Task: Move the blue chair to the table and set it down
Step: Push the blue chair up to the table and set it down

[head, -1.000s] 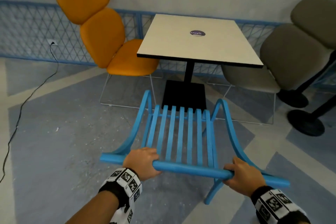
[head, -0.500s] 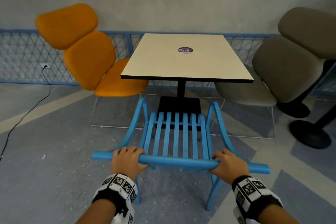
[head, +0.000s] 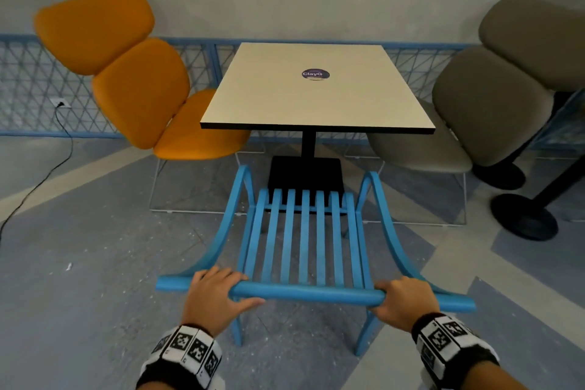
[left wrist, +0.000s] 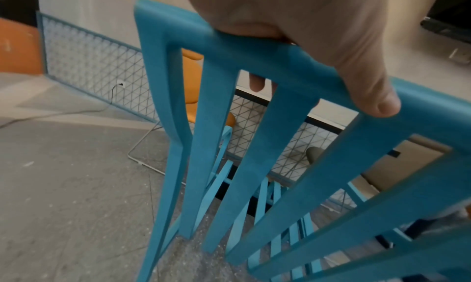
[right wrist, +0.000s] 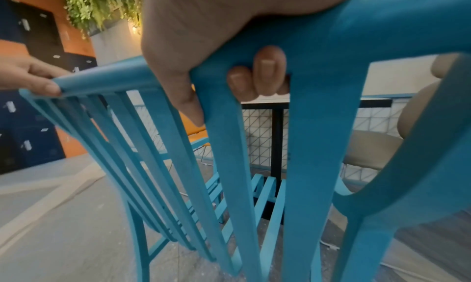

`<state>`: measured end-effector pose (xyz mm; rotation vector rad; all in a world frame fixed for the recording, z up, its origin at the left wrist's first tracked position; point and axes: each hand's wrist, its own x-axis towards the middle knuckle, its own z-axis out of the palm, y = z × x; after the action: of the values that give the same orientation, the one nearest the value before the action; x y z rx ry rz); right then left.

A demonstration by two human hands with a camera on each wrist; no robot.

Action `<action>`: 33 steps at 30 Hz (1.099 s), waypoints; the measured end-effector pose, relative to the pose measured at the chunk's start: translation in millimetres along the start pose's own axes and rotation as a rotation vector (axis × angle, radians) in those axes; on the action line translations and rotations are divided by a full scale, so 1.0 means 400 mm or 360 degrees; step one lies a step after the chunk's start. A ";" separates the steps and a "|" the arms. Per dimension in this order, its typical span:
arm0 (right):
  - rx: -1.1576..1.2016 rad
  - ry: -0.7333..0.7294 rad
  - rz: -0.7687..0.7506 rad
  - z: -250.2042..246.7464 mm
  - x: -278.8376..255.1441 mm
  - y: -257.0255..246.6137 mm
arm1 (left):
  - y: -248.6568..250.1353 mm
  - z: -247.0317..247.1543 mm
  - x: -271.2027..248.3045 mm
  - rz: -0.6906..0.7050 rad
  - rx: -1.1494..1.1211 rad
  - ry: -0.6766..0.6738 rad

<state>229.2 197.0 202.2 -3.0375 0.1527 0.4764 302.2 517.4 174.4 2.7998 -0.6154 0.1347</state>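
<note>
The blue slatted chair (head: 304, 231) faces the square cream table (head: 316, 95), its front edge near the table's black base (head: 305, 172). My left hand (head: 215, 294) grips the left part of the chair's top rail (head: 307, 291), thumb under it, fingers over. My right hand (head: 402, 301) grips the same rail on the right. In the left wrist view the left hand (left wrist: 318, 44) wraps the rail (left wrist: 254, 54), a fingertip showing between slats. In the right wrist view my right hand (right wrist: 216, 50) curls round the rail (right wrist: 356, 34). Whether the chair's legs touch the floor is unclear.
An orange padded chair (head: 136, 85) stands left of the table, a grey-brown one (head: 487, 104) to the right. Black round bases (head: 524, 222) stand at far right. A blue mesh fence (head: 38, 85) lines the wall, with a cable (head: 60, 155) trailing from a socket.
The chair and I have come closer to the table and squared up with it. Both hands keep their grip on the top rail.
</note>
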 end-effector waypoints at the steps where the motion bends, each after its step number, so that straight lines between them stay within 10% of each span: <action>1: 0.0022 0.0029 -0.0006 0.001 0.004 0.002 | 0.001 0.002 0.003 -0.0010 -0.0016 -0.0007; 33: -0.0018 0.0054 0.0063 -0.071 0.151 0.063 | 0.051 -0.005 0.182 -0.0146 -0.0174 -0.0146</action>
<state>292.3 164.4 209.5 -3.0598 0.2128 0.4303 359.3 471.4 192.2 2.7339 -0.4977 -0.0441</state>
